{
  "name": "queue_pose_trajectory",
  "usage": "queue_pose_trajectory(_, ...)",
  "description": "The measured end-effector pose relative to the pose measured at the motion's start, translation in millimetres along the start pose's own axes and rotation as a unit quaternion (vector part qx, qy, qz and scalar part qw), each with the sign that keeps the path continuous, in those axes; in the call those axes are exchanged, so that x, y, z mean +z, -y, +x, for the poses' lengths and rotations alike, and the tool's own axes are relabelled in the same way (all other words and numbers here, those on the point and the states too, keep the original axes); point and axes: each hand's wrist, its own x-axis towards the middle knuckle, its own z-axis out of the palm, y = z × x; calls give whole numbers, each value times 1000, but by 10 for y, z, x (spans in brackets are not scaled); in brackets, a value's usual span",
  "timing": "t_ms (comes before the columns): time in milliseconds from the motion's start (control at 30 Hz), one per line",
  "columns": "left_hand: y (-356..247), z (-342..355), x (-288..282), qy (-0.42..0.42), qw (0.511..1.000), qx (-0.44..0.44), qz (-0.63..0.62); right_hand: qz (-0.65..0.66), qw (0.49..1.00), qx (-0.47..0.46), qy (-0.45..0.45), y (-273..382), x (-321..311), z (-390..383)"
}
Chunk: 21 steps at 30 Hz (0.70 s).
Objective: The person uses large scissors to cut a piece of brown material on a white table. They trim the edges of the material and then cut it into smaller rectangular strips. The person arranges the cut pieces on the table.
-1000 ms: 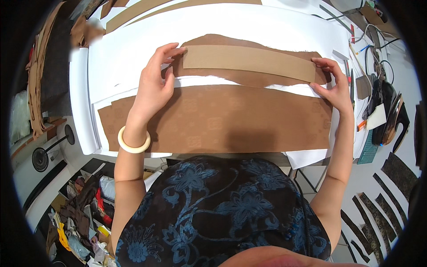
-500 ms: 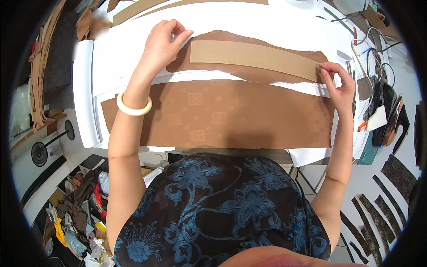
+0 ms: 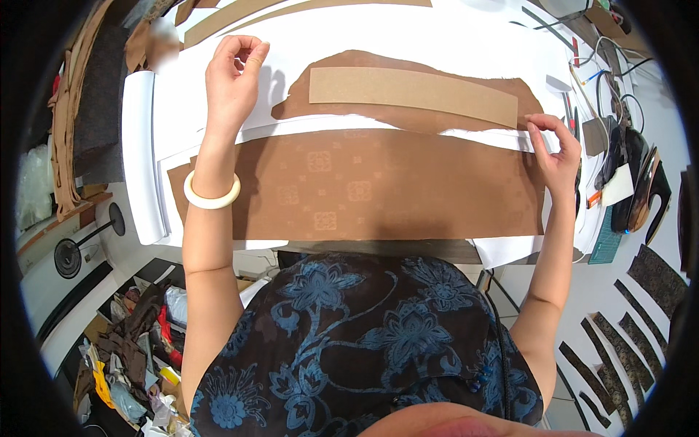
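Observation:
Above the white-covered worktop, my left hand (image 3: 231,84) is raised with fingers curled and thumb pressed to the forefinger. Whatever it pinches, if anything, is too small to see. An irregular brown fabric piece (image 3: 295,102) lies to its right, with a long tan strip (image 3: 411,91) like card on top. At that fabric's right end, my right hand (image 3: 559,149) has thumb and forefinger closed at the edge. Nearer me is a large brown patterned fabric panel (image 3: 393,186), spread flat along the front of the table.
A white roll (image 3: 142,156) stands along the left end. Long tan strips (image 3: 233,20) lie at the back. Cables, a white tag-like piece (image 3: 619,186) and a green cutting mat (image 3: 604,237) crowd the right. Cloth scraps (image 3: 131,342) fill a container at lower left.
My left hand has moved left, away from the fabric's left end. My right hand has shifted slightly nearer me, off the strip's end to the fabric's edge.

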Motion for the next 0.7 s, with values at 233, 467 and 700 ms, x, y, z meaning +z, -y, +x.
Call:
queue_pose_trajectory(233, -359, -272, 116, 84, 994, 76, 8, -15, 999, 4, -50, -15, -40, -26)
queue_pose_trajectory(467, -638, -657, 208, 165, 978, 118, 39, -17, 985, 85, -147, -256, -316, -271)
queue_pose_trajectory(700, -725, -834, 176, 178, 970, 144, 81, -12, 968, 164, -190, -354, -464, -642)
